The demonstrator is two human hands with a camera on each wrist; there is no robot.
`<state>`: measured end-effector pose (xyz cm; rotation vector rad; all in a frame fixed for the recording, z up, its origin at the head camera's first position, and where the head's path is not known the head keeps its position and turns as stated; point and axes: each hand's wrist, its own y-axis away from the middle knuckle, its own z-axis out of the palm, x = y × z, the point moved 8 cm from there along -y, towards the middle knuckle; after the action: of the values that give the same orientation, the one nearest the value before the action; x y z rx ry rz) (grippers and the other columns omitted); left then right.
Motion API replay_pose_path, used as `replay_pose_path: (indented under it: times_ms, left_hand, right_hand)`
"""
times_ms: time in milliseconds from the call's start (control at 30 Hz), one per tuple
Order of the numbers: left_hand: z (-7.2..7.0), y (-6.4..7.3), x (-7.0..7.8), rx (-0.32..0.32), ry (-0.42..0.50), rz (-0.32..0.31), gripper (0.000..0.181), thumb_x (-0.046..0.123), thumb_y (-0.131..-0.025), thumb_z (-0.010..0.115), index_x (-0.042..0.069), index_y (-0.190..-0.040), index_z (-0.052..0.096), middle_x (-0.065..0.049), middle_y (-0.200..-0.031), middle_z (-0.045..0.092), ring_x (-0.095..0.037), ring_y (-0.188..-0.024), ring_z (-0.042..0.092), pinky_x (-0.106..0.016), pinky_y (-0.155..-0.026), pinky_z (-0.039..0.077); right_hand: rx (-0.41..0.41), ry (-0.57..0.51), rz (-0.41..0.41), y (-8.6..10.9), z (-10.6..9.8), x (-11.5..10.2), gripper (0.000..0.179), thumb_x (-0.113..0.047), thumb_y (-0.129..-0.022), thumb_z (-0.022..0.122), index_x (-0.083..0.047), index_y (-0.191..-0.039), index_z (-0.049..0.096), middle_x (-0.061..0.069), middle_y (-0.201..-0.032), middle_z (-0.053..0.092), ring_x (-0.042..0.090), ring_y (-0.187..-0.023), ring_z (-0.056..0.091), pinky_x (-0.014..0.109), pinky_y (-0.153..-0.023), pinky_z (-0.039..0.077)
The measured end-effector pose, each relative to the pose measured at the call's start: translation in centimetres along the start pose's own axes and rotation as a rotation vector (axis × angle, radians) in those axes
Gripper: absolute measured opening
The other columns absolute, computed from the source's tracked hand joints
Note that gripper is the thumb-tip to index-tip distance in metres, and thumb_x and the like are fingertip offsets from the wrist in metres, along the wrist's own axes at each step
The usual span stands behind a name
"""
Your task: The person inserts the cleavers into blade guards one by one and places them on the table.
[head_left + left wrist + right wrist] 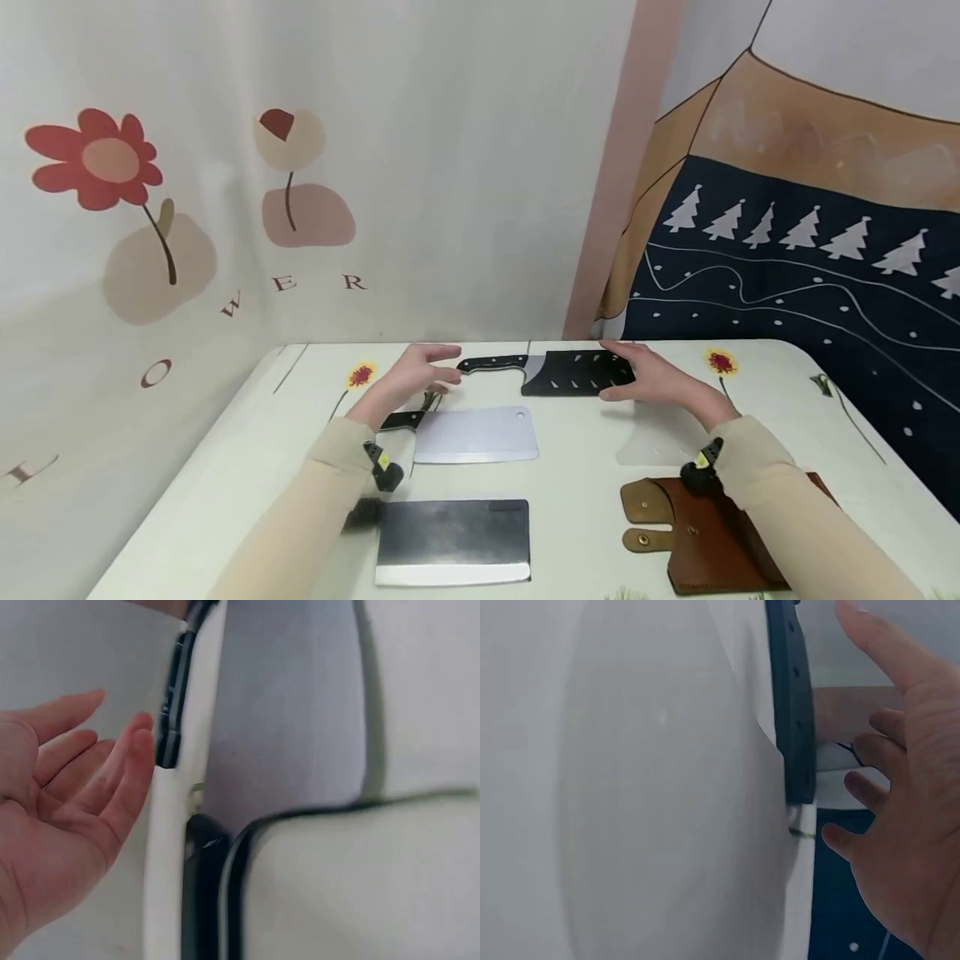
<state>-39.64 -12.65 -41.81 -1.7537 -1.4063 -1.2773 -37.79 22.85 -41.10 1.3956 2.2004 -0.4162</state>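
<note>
A cleaver with a black handle (pixel 495 363) and a black cover over its blade (pixel 573 373) lies at the far side of the white table. Beside the handle end is my left hand (pixel 412 379), its fingers extended and parted; the left wrist view shows the fingertips close to the handle (pixel 171 712). My right hand (pixel 656 379) reaches the other end, thumb and fingers spread apart near the covered blade (pixel 799 712). Both palms hold nothing. Nearer lies a silver cleaver (pixel 476 435), its black handle (pixel 402 420) partly behind my left wrist.
A wide dark-bladed cleaver (pixel 453 533) lies at the front, its handle end hidden by my left arm. At right is a brown leather sheath (pixel 720 542) with snap straps, partly under my right forearm. A translucent pale sheet (pixel 656 437) lies behind it. Curtains (pixel 450 183) hang beyond the table.
</note>
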Motion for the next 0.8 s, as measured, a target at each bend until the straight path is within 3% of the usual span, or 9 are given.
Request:
replay_pose_path:
  times_ms: [233, 400, 533, 800]
  left_hand:
    - [-0.5, 5.7, 1.9, -0.099, 0.076, 0.095, 0.050, 0.007, -0.097, 0.068, 0.002, -0.145, 0.057, -0.022, -0.147, 0.053, -0.037, -0.106, 0.070, -0.042, -0.087, 0.058]
    - [-0.7, 9.2, 2.6, -0.112, 0.092, 0.146, 0.048, 0.009, -0.095, 0.071, 0.003, -0.142, 0.061, -0.019, -0.142, 0.059, -0.035, -0.103, 0.070, -0.039, -0.084, 0.058]
    - [-1.5, 11.0, 1.9, -0.094, 0.064, 0.158, 0.045, 0.009, -0.095, 0.072, 0.001, -0.139, 0.063, -0.024, -0.137, 0.061, -0.036, -0.102, 0.071, -0.040, -0.084, 0.058]
    - [-4.5, 13.2, -1.3, -0.038, 0.051, 0.142, 0.048, 0.008, -0.093, 0.074, -0.005, -0.138, 0.061, -0.029, -0.135, 0.060, -0.022, -0.103, 0.072, -0.034, -0.085, 0.058]
  right_hand:
    - [-0.020, -0.039, -0.014, 5.1, -0.9, -0.4, 0.087, -0.037, -0.088, 0.081, -0.008, -0.159, 0.038, 0.029, -0.158, 0.034, 0.054, -0.142, 0.029, 0.076, -0.104, 0.030]
    - [-0.036, -0.068, -0.013, 8.3, -1.5, 0.0, 0.086, -0.037, -0.087, 0.081, -0.007, -0.157, 0.040, 0.031, -0.154, 0.040, 0.058, -0.136, 0.036, 0.076, -0.098, 0.037]
    - [-0.037, -0.086, -0.001, 9.9, -1.6, 0.9, 0.086, -0.036, -0.087, 0.082, -0.007, -0.157, 0.041, 0.030, -0.152, 0.043, 0.059, -0.133, 0.039, 0.076, -0.097, 0.038]
    - [-0.036, -0.042, -0.003, 12.2, -1.3, 1.9, 0.087, -0.040, -0.083, 0.085, -0.007, -0.153, 0.047, 0.029, -0.150, 0.046, 0.055, -0.135, 0.038, 0.076, -0.099, 0.035]
